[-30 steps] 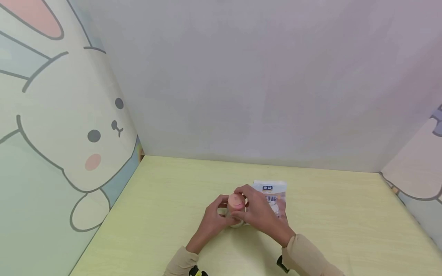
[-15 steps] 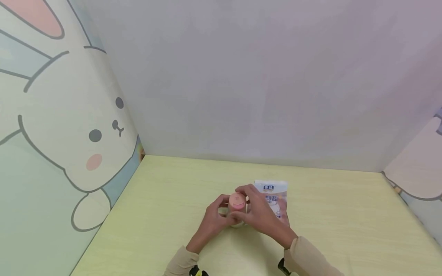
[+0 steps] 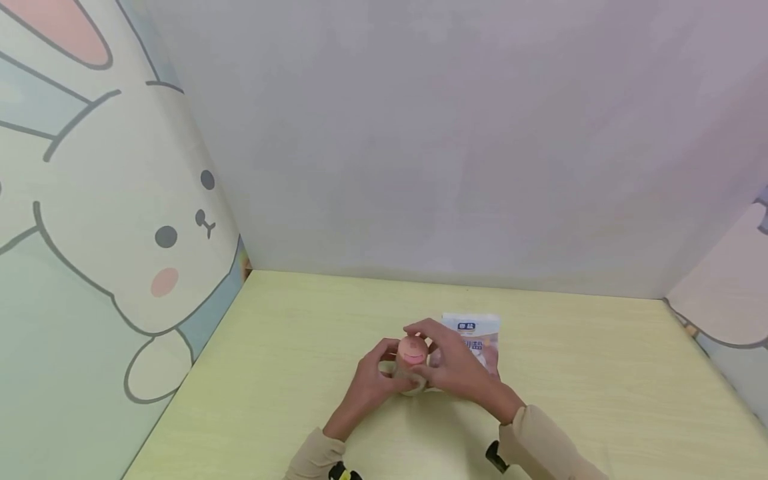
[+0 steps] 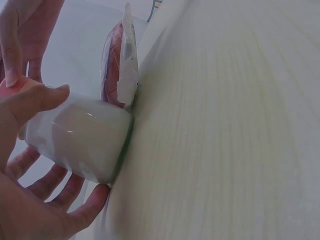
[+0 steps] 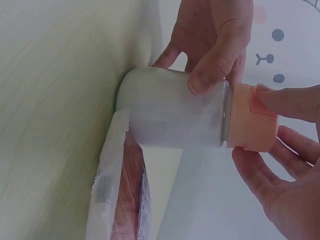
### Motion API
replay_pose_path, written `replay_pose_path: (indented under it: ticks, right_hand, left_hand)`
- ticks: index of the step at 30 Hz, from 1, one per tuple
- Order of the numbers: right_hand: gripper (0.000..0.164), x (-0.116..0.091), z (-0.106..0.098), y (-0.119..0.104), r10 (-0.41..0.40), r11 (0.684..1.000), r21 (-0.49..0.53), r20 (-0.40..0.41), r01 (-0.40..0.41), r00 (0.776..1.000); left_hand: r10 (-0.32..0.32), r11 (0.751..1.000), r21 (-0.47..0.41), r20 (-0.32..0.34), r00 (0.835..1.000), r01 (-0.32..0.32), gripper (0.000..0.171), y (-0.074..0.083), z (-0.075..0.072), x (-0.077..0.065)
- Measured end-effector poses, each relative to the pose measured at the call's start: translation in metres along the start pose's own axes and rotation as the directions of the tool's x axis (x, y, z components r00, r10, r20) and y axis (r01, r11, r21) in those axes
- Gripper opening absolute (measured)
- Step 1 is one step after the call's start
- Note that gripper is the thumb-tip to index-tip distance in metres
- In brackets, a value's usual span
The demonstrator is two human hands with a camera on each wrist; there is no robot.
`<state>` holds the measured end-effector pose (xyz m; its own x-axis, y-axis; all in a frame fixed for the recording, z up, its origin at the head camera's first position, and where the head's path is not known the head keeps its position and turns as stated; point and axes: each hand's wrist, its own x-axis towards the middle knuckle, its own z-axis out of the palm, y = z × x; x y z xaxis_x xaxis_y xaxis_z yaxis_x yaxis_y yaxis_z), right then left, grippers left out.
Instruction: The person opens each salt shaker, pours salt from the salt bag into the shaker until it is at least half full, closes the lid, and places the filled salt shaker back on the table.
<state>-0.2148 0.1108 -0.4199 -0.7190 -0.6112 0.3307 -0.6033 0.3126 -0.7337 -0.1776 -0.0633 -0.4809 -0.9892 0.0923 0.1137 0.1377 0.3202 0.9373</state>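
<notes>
A clear jar [image 4: 87, 137] filled with something white stands upright on the table, its orange-pink lid [image 3: 412, 351] on top. My left hand [image 3: 370, 381] grips the jar's body, thumb on one side and fingers spread along the other. With thumb and fingertips my right hand [image 3: 459, 367] holds the lid, as the right wrist view shows at the lid's edge [image 5: 250, 137]. Just right of the jar is a white and brown-pink packet [image 3: 489, 340] with blue print. The right hand covers part of it in the head view.
The pale yellow table [image 3: 300, 320] reaches back to a grey wall [image 3: 444, 167]. A panel with a large cartoon rabbit [image 3: 120, 220] borders the left side, and another printed panel [image 3: 720, 293] the right.
My right hand and wrist have shifted slightly right around the lid, and the curved mark on the lid's top has turned a little. The left hand keeps its place on the jar.
</notes>
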Motion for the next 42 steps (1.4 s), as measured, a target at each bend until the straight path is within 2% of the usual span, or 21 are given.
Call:
replay_pose_path:
  ticks: [4, 9, 13, 15, 17, 21, 25, 30, 34, 37, 42]
  right_hand:
    - [0.053, 0.002, 0.002, 0.001, -0.012, 1.0, -0.023, -0.021, 0.012, 1.0]
    - [0.048, 0.002, 0.006, 0.0, 0.034, 0.998, -0.05, -0.051, -0.037, 0.998]
    - [0.052, 0.003, 0.007, -0.001, 0.067, 0.995, -0.074, -0.068, -0.072, 0.995]
    - [0.054, 0.003, 0.005, -0.001, 0.067, 0.994, -0.082, -0.051, -0.071, 0.996]
    - [0.056, 0.002, 0.001, -0.002, 0.061, 0.995, -0.073, -0.012, -0.062, 0.998]
    - [0.06, 0.002, -0.005, -0.002, 0.04, 0.999, -0.013, 0.072, -0.039, 0.997]
    - [0.054, 0.004, -0.004, -0.002, 0.043, 0.999, -0.006, 0.033, -0.042, 0.999]
    - [0.049, 0.004, 0.004, -0.002, 0.112, 0.993, -0.025, -0.066, -0.114, 0.992]
    - [0.047, 0.001, 0.008, -0.003, 0.17, 0.985, -0.001, -0.098, -0.171, 0.98]
    - [0.046, 0.0, 0.009, -0.004, 0.178, 0.984, 0.012, -0.084, -0.178, 0.98]
    - [0.055, -0.001, 0.005, -0.003, 0.165, 0.986, 0.032, -0.003, -0.165, 0.986]
  left_hand:
    - [-0.011, 1.0, -0.007, -0.001, 1.0, 0.011, 0.052, 0.001, 0.0, 0.0]
    - [-0.018, 1.0, -0.002, 0.001, 1.0, 0.018, 0.052, 0.0, 0.001, 0.0]
    - [-0.005, 1.0, -0.013, -0.002, 1.0, 0.005, 0.05, 0.001, 0.002, 0.0]
    - [-0.009, 0.999, -0.034, 0.009, 1.0, 0.01, 0.049, 0.01, 0.001, -0.002]
    - [-0.007, 0.999, -0.033, 0.008, 1.0, 0.007, 0.049, 0.01, 0.002, -0.002]
    - [-0.023, 0.999, -0.035, 0.01, 1.0, 0.023, 0.049, 0.02, -0.001, -0.004]
    - [-0.021, 0.998, -0.06, 0.009, 1.0, 0.021, 0.048, 0.031, -0.005, -0.006]
    - [-0.005, 0.999, -0.033, 0.004, 1.0, 0.006, 0.049, 0.017, -0.002, -0.003]
    - [-0.014, 1.0, -0.004, -0.002, 1.0, 0.014, 0.052, 0.004, 0.0, 0.0]
    - [-0.011, 1.0, 0.001, -0.006, 1.0, 0.011, 0.052, 0.001, 0.0, 0.001]
    - [0.0, 1.0, 0.0, -0.001, 1.0, 0.0, 0.051, 0.001, 0.0, 0.0]
